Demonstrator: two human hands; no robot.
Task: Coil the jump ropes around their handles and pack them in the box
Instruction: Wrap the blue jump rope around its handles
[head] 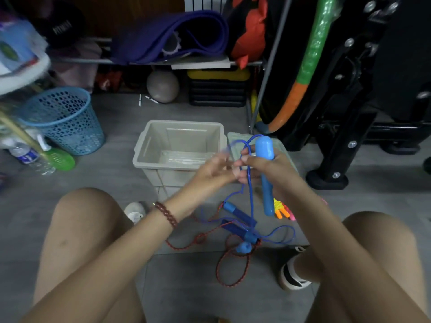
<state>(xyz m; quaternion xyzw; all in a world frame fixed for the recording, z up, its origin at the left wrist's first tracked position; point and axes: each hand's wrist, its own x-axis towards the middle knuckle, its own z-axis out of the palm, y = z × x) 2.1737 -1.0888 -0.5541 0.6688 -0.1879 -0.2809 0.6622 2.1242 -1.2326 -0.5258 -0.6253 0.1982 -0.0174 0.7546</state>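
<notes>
Several tangled ropes [242, 216] below may snag the blue cord [251, 194]; right hand [281, 170] grips the blue handle [264, 146], left hand [213, 174] grasp unclear.

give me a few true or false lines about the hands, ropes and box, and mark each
1. The right hand grips a light blue handle. True.
2. A coiled rope already lies in the box. False: no rope shows inside it.
3. A red rope lies loose on the floor. True.
4. The blue basket stands to the right of the box. False: it stands to the box's left.
5. A bracelet sits on the left wrist. True.
</notes>
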